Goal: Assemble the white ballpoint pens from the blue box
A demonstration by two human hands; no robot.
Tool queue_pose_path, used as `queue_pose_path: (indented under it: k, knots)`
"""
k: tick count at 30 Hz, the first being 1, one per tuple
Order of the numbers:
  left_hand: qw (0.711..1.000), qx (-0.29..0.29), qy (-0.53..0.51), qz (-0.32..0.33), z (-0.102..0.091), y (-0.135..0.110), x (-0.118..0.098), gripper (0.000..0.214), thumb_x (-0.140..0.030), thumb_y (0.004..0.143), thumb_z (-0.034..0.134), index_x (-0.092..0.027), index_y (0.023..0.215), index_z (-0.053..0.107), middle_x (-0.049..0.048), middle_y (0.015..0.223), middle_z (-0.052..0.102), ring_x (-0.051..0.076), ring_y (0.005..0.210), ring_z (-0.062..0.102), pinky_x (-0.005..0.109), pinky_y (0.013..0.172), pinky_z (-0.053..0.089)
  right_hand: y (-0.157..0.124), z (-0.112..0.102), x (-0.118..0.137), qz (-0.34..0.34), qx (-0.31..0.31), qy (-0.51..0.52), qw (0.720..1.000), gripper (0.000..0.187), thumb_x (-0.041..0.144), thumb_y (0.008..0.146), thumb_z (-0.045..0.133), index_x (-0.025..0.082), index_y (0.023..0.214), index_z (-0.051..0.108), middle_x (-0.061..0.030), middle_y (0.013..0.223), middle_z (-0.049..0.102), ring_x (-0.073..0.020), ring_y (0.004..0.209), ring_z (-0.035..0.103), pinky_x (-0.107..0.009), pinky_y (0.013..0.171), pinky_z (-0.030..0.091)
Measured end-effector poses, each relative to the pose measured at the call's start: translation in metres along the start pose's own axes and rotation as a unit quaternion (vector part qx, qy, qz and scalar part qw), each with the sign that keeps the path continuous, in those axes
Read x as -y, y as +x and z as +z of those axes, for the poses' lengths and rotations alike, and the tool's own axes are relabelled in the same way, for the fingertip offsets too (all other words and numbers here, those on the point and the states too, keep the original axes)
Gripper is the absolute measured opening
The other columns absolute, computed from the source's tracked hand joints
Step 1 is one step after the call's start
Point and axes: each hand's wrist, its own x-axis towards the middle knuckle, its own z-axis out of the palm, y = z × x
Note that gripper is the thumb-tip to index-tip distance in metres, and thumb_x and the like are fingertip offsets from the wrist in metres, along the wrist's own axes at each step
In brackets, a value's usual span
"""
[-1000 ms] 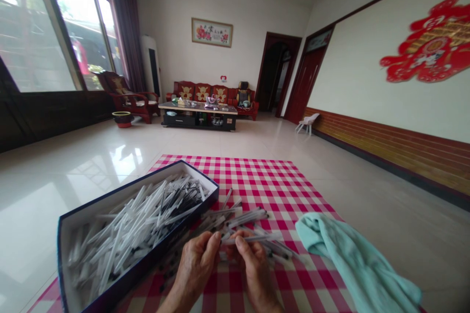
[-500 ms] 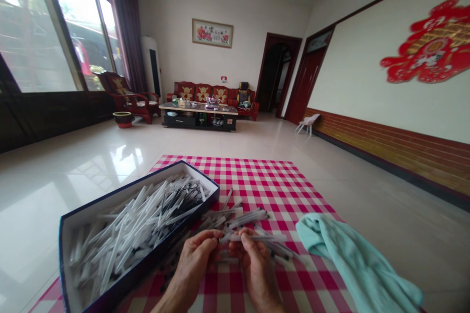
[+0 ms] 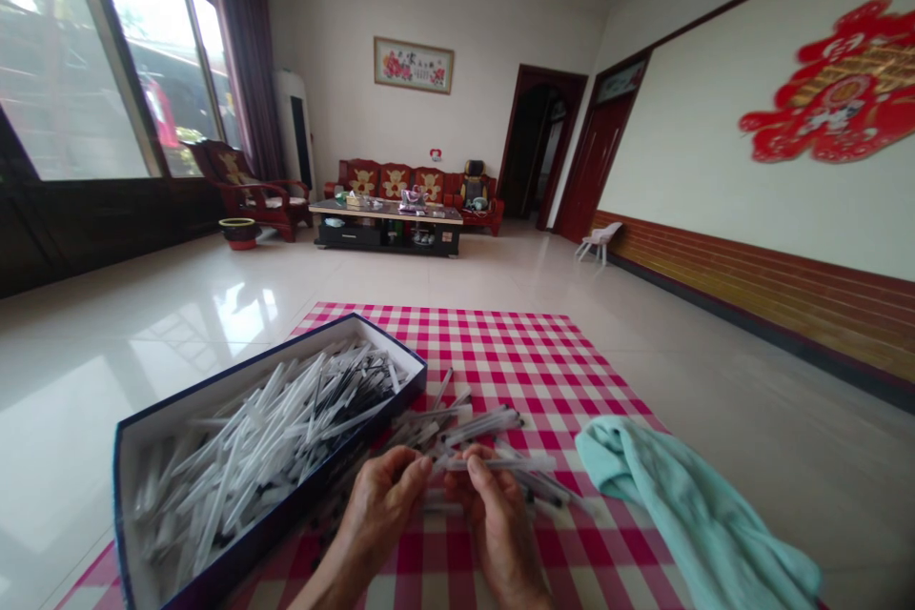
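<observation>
Between the thumb and fingers of my right hand point(image 3: 498, 519) is a clear plastic pen point(image 3: 520, 463), lying level and pointing right. My left hand point(image 3: 380, 503) is pinched close to the pen's left end; whatever its fingertips hold is hidden. A small gap shows between the two hands. Just beyond them, a loose pile of pens point(image 3: 482, 425) with dark ends lies on the checked cloth. To the left stands a blue-edged box point(image 3: 390, 335) full of clear tubes point(image 3: 275, 415) and thin dark pieces.
A pink and white checked tablecloth point(image 3: 500, 348) covers the table. On its right side lies a crumpled mint-green cloth point(image 3: 679, 486). Farther off, across the tiled floor, are a coffee table point(image 3: 386, 233), a red wooden sofa point(image 3: 396, 176) and a small chair point(image 3: 599, 240).
My left hand has drawn slightly closer in its pinch, its thumb now covering the fingertips. The pen in my right hand has barely moved.
</observation>
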Motion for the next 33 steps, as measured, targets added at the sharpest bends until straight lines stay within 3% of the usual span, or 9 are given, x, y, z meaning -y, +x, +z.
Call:
queue_pose_path:
  k: [7,9,11,14,16,18,20,27,33]
  knots:
    - [0.999,-0.038,0.001,-0.001,-0.034,0.005,-0.027,0.04,-0.052,0.068,0.065,-0.013,0.078,0.064,-0.0056,0.05,0.051,0.006,0.042,0.041,0.017,0.04,0.027,0.006,-0.002,0.002,0.007,-0.037,0.098,0.994,0.023,0.035,0.08,0.067,0.019,0.096,0.064,-0.0043,0.082,0.074,-0.0185,0.074,0.07,-0.03,0.066,0.056]
    - [0.996,-0.079,0.024,0.018,-0.052,0.004,-0.038,0.039,-0.051,0.067,0.067,-0.014,0.08,0.066,-0.004,0.053,0.055,0.008,0.044,0.045,0.018,0.04,0.031,0.006,-0.002,0.004,0.008,-0.037,0.118,0.992,0.024,0.035,0.081,0.066,0.019,0.098,0.063,-0.0057,0.086,0.075,-0.0189,0.076,0.07,-0.031,0.067,0.056]
    - [0.982,-0.17,0.062,0.048,-0.074,0.003,-0.049,0.039,-0.05,0.066,0.068,-0.015,0.084,0.068,-0.0033,0.053,0.058,0.011,0.047,0.051,0.02,0.042,0.036,0.006,-0.001,0.005,0.008,-0.035,0.127,0.991,0.024,0.035,0.08,0.066,0.019,0.097,0.063,-0.0069,0.087,0.075,-0.0192,0.076,0.07,-0.031,0.067,0.056]
    - [0.893,-0.399,0.187,0.096,-0.104,0.0,-0.06,0.034,-0.047,0.074,0.061,-0.02,0.094,0.068,-0.0022,0.059,0.064,0.016,0.06,0.061,0.025,0.059,0.046,0.005,-0.001,0.004,0.01,-0.026,0.122,0.992,0.025,0.036,0.079,0.067,0.018,0.096,0.064,-0.0073,0.087,0.075,-0.0199,0.075,0.07,-0.032,0.066,0.056]
    - [0.817,-0.468,0.325,0.09,-0.116,-0.001,-0.063,0.03,-0.042,0.081,0.055,-0.022,0.099,0.068,0.0013,0.075,0.07,0.02,0.076,0.065,0.03,0.073,0.047,0.003,0.0,0.002,0.01,-0.019,0.109,0.994,0.025,0.036,0.079,0.068,0.018,0.096,0.064,-0.0069,0.087,0.075,-0.02,0.075,0.07,-0.031,0.066,0.056]
    - [0.773,-0.45,0.441,0.073,-0.122,0.0,-0.064,0.03,-0.036,0.086,0.051,-0.02,0.104,0.068,0.0057,0.095,0.071,0.023,0.087,0.065,0.032,0.077,0.046,0.003,0.0,0.001,0.009,-0.013,0.096,0.995,0.025,0.036,0.079,0.068,0.018,0.096,0.064,-0.0067,0.087,0.075,-0.0201,0.075,0.07,-0.031,0.066,0.056]
    - [0.757,-0.399,0.514,0.054,-0.123,0.001,-0.063,0.032,-0.032,0.087,0.049,-0.016,0.11,0.066,0.0092,0.106,0.068,0.024,0.089,0.065,0.032,0.075,0.047,0.003,0.001,0.001,0.007,-0.007,0.085,0.996,0.024,0.036,0.079,0.068,0.018,0.095,0.064,-0.0068,0.088,0.074,-0.0202,0.076,0.07,-0.031,0.066,0.056]
    - [0.753,-0.322,0.573,-0.026,-0.128,-0.001,-0.061,0.041,-0.035,0.09,0.037,-0.017,0.117,0.063,0.0119,0.12,0.061,0.03,0.095,0.063,0.037,0.075,0.048,-0.001,0.003,-0.001,-0.003,0.017,0.012,1.0,0.024,0.039,0.081,0.065,0.016,0.091,0.066,-0.007,0.083,0.074,-0.0197,0.071,0.069,-0.031,0.065,0.054]
    - [0.76,-0.325,0.555,0.098,-0.116,-0.001,-0.06,0.033,-0.033,0.087,0.043,-0.02,0.104,0.068,0.0074,0.118,0.064,0.027,0.1,0.062,0.036,0.084,0.048,-0.007,0.006,-0.003,-0.004,0.064,-0.076,0.995,0.022,0.041,0.085,0.059,0.019,0.088,0.062,-0.0064,0.087,0.072,-0.0219,0.073,0.069,-0.035,0.068,0.052]
